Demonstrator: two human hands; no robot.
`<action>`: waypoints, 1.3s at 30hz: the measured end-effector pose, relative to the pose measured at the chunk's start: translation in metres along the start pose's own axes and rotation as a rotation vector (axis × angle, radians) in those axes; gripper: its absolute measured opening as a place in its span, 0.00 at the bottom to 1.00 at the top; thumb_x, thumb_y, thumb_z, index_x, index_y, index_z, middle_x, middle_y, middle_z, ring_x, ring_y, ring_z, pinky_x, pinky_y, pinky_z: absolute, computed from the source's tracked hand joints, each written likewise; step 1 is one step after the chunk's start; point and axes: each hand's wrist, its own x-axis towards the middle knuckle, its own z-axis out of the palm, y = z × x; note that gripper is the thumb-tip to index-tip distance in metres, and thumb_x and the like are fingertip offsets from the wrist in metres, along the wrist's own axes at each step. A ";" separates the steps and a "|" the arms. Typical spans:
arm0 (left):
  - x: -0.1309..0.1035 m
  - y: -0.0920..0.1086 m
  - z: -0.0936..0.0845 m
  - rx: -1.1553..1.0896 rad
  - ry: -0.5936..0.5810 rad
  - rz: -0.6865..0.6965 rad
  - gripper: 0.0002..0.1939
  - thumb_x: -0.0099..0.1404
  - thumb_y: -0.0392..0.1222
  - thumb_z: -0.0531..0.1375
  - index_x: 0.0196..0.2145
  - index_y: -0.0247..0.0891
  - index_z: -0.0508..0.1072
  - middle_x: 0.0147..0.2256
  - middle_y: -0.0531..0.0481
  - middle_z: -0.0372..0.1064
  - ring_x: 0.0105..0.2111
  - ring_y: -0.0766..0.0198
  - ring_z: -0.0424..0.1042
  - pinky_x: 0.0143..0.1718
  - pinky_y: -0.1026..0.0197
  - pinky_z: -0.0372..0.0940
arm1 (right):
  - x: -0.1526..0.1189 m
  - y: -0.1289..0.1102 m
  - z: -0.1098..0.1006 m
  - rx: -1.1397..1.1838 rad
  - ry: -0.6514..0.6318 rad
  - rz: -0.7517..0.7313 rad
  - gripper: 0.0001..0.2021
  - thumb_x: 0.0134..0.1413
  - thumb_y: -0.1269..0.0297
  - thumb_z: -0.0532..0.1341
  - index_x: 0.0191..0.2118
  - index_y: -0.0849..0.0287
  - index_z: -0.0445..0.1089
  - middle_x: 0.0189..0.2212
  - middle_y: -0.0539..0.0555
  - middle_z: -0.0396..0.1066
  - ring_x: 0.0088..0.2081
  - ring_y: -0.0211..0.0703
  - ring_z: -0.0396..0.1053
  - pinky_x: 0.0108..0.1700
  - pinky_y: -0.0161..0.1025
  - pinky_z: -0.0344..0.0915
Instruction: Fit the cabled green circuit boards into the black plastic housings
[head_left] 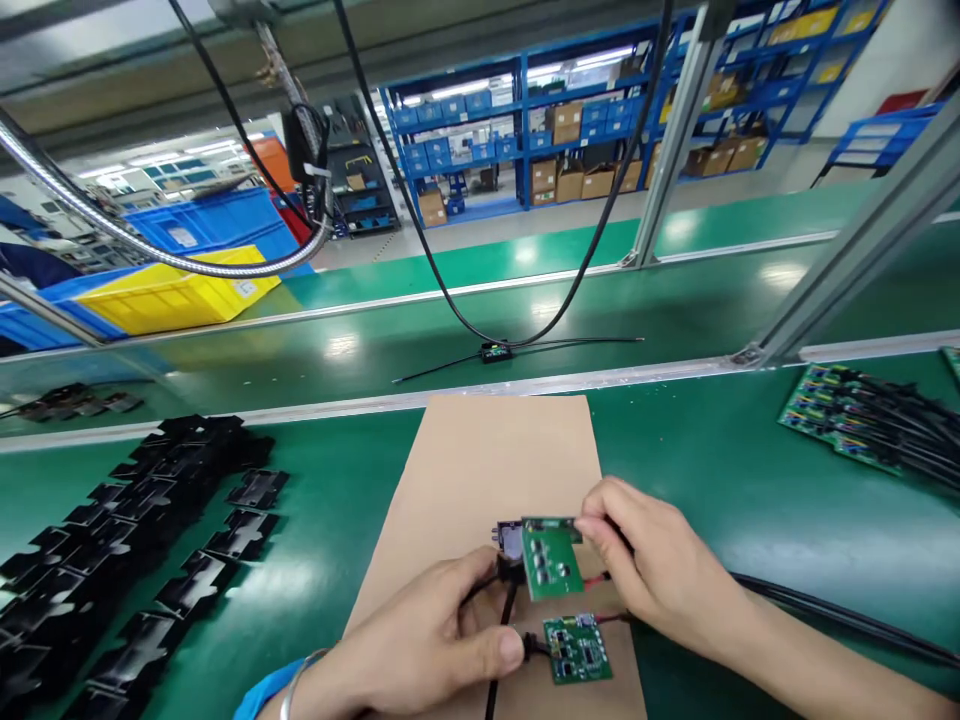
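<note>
My right hand (637, 545) pinches the upper right corner of a green circuit board (551, 560), held tilted above the cardboard. A red lead runs from this board toward my right fingers. My left hand (450, 625) is curled around a black cable (509, 605) just left of the board, its fingers partly hidden. A second circuit board (579, 650) lies face up by my left thumb, with a black cable end at its left side and a red lead at its right. Behind the raised board sits a small black plastic housing (510, 538), partly covered.
A brown cardboard sheet (510, 440) lies on the green bench. Rows of black plastic housings (142, 500) fill the left. Circuit boards with black cables (847, 420) are stacked at right. A cable loop (465, 322) hangs ahead, near a wired module (496, 351) beyond the metal rail.
</note>
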 end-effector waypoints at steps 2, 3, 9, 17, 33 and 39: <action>-0.012 -0.007 0.000 0.333 0.157 -0.021 0.13 0.67 0.46 0.54 0.48 0.44 0.69 0.39 0.47 0.71 0.37 0.56 0.70 0.36 0.58 0.65 | -0.001 0.007 0.003 -0.057 0.033 0.080 0.09 0.66 0.63 0.47 0.31 0.55 0.54 0.27 0.49 0.60 0.27 0.40 0.58 0.32 0.40 0.55; -0.018 -0.013 0.003 0.488 0.230 -0.020 0.14 0.68 0.42 0.51 0.49 0.45 0.69 0.39 0.46 0.71 0.37 0.55 0.71 0.36 0.57 0.65 | -0.002 0.010 0.005 -0.072 0.025 0.119 0.10 0.66 0.63 0.47 0.31 0.55 0.53 0.27 0.49 0.60 0.27 0.41 0.58 0.31 0.40 0.55; -0.034 -0.046 0.016 0.624 0.036 0.144 0.18 0.58 0.42 0.61 0.47 0.50 0.71 0.34 0.50 0.71 0.29 0.58 0.71 0.26 0.62 0.63 | -0.002 0.018 0.012 0.035 -0.079 0.179 0.12 0.67 0.61 0.45 0.30 0.54 0.54 0.25 0.49 0.61 0.27 0.42 0.61 0.31 0.39 0.57; 0.024 -0.008 0.002 0.062 0.274 0.024 0.19 0.66 0.48 0.56 0.52 0.40 0.62 0.42 0.46 0.68 0.35 0.61 0.70 0.36 0.59 0.66 | 0.017 0.007 0.003 0.182 -0.218 0.171 0.14 0.67 0.60 0.46 0.31 0.56 0.59 0.24 0.47 0.67 0.28 0.38 0.66 0.32 0.34 0.60; 0.046 -0.022 0.003 0.005 0.268 -0.127 0.08 0.63 0.45 0.56 0.31 0.39 0.63 0.23 0.56 0.65 0.22 0.67 0.62 0.24 0.65 0.56 | 0.029 -0.038 0.036 -0.527 -0.269 0.011 0.08 0.52 0.68 0.56 0.41 0.59 0.62 0.33 0.58 0.67 0.33 0.49 0.68 0.28 0.39 0.59; 0.021 -0.040 -0.022 0.003 0.035 -0.135 0.13 0.59 0.42 0.62 0.42 0.39 0.69 0.37 0.51 0.72 0.33 0.63 0.69 0.34 0.63 0.62 | 0.022 -0.004 0.023 -0.507 -0.433 -0.135 0.05 0.62 0.60 0.54 0.39 0.53 0.64 0.31 0.52 0.68 0.29 0.44 0.67 0.26 0.37 0.49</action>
